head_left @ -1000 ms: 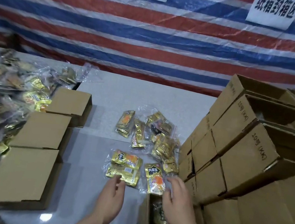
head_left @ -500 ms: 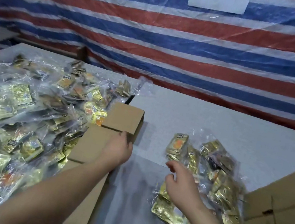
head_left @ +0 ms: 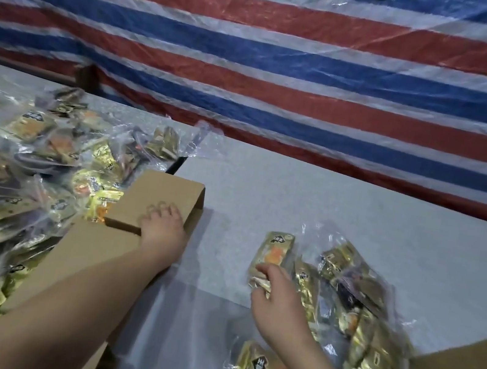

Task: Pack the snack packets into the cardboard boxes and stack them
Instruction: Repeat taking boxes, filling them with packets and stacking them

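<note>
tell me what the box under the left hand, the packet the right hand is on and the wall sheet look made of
Box: plain brown cardboard, matte, with a folded edge showing its thickness. Packet: seemingly shiny gold foil or metallised film, glinting and crinkled, apparently inside a clear plastic wrap. Wall sheet: likely woven plastic tarpaulin in red, white and blue stripes, with a glossy, wrinkled, possibly clear-film surface.

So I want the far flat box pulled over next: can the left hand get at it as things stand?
Probably yes. The left hand already rests on the near right corner of the far flat box, fingers spread on its top. Nothing lies over the box; the bagged packets only crowd its left side.
</note>
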Demonstrator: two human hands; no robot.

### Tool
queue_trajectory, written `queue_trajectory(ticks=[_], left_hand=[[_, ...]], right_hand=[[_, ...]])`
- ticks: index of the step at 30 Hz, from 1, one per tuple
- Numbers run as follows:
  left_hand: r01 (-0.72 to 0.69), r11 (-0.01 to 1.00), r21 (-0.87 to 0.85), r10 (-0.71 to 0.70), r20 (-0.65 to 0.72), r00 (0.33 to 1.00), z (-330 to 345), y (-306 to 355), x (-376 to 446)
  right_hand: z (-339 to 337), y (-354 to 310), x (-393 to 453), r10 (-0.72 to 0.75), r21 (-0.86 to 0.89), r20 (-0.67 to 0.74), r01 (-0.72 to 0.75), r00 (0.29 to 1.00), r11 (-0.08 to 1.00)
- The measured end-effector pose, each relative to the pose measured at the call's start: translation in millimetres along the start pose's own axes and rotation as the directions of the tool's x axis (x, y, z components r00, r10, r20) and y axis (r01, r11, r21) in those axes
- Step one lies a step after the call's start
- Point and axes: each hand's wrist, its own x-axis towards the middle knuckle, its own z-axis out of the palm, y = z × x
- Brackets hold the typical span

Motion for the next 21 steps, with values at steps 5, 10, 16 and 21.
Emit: queue_trajectory(ticks=[5, 10, 16, 21], left_hand=[[-0.067, 0.993, -0.095, 0.061, -0.063, 0.996, -36.5, -13.9, 2.8], [-0.155, 0.898, -0.413, 0.136, -0.075, 0.988, -138.3, -32.4, -6.0], [-0.241, 0.707, -0.665, 0.332, 0.010, 0.943, -278.9, -42.9, -65.5], [-0.333, 0.528, -0.781, 0.564, 0.030, 0.825, -374.9, -51.7, -149.1]], right_hand=[[-22.4, -13.1, 15.8, 0.003, -0.036, -0.033, -0.005, 0.999, 0.999], [-77.3, -60.4, 30.2, -0.026, -0.064, -0.051, 0.023, 0.998, 0.998], [-176.6, -152.4, 35.7, -0.077, -0.080, -0.185, 0.063, 0.980, 0.995], [-250.2, -221.5, -1.8, -0.170, -0.174, -0.174, 0.140, 0.970, 0.975]])
